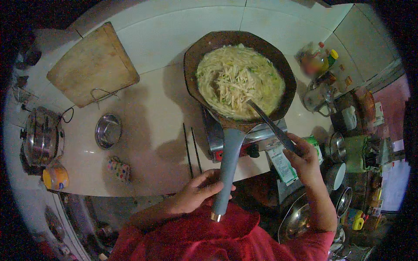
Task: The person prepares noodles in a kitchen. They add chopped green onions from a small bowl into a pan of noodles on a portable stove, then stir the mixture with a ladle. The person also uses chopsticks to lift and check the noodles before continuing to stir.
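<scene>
A dark, many-sided wok (pixel 193 55) sits over a portable stove (pixel 214 148), with pale noodles in broth and bits of green (pixel 241 81) inside it. My left hand (pixel 204 189) is around the wok's grey handle (pixel 231 160), thumb on the near side and fingertips showing past the far edge. A dark-handled spoon or ladle (pixel 269 122) is held in my right hand (pixel 303 155). Its head is sunk in the noodles and hidden. Two dark chopsticks (pixel 192 146) lie on the counter left of the stove.
A wooden cutting board (pixel 94 65) leans in a wire stand at the back left. A small steel bowl (pixel 108 131), a lidded steel pot (pixel 42 137) and a yellow jar (pixel 56 177) stand left. Right are oil bottles (pixel 315 62), a glass jug (pixel 316 96) and printed packets (pixel 283 164).
</scene>
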A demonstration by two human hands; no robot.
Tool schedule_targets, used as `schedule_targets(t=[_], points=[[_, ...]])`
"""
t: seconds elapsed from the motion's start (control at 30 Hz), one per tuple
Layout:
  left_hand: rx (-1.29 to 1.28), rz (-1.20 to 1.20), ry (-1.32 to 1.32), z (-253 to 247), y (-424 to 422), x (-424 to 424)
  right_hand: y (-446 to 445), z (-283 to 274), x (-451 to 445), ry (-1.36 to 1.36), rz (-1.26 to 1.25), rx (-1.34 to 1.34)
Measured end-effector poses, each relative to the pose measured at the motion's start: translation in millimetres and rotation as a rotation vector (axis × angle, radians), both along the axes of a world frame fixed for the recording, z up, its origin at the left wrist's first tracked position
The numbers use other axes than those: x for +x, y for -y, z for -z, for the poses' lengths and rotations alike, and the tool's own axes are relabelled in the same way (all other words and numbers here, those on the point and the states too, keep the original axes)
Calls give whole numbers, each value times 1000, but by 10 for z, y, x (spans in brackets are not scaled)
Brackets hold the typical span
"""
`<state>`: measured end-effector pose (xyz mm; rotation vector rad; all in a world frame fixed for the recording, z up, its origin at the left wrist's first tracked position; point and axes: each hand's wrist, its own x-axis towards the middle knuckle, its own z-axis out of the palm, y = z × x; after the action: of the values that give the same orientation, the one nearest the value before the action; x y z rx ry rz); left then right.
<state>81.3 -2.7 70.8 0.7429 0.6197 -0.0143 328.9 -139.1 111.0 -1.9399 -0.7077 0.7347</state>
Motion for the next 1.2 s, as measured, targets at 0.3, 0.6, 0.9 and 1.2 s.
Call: schedule_targets(t=[0.3,0.6,0.9,1.2], points=[[34,82,40,30,-31,0,23,22,-41,-135,45,75],[40,60,25,37,-35,-9,5,32,-53,-90,60,51],[10,78,26,-9,-83,-6,-39,-149,0,-138,79,-162],[448,154,293,243,-100,-24,-294,-522,563,584,-214,76]])
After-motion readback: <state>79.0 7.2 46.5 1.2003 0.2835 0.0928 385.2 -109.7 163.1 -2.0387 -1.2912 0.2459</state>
